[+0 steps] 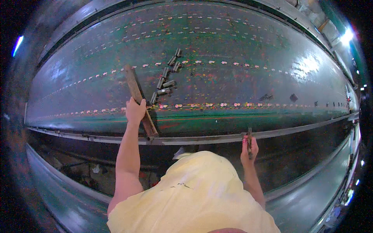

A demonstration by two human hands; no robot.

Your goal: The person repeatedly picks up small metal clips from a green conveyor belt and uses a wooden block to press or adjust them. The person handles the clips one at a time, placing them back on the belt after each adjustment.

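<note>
My left hand (135,112) is closed around a long brown bar (133,82), worn and wood-like, that lies slantwise over the near part of a long green-grey table (233,87). The bar's lower end reaches the table's near rail. At the rail on the right, my right hand (252,148) grips a small, narrow dark piece (250,136), upright between thumb and fingers; its exact kind is unclear. Just right of the bar, several short dark metal blocks (160,82) lie in a loose slanting line.
Rows of small pale and red printed marks (211,62) run along the table. A dark diamond-shaped patch (294,97) shows at the right. The metal rail (202,139) edges the near side. Behind me stands another long table (311,198), with a dark gap between.
</note>
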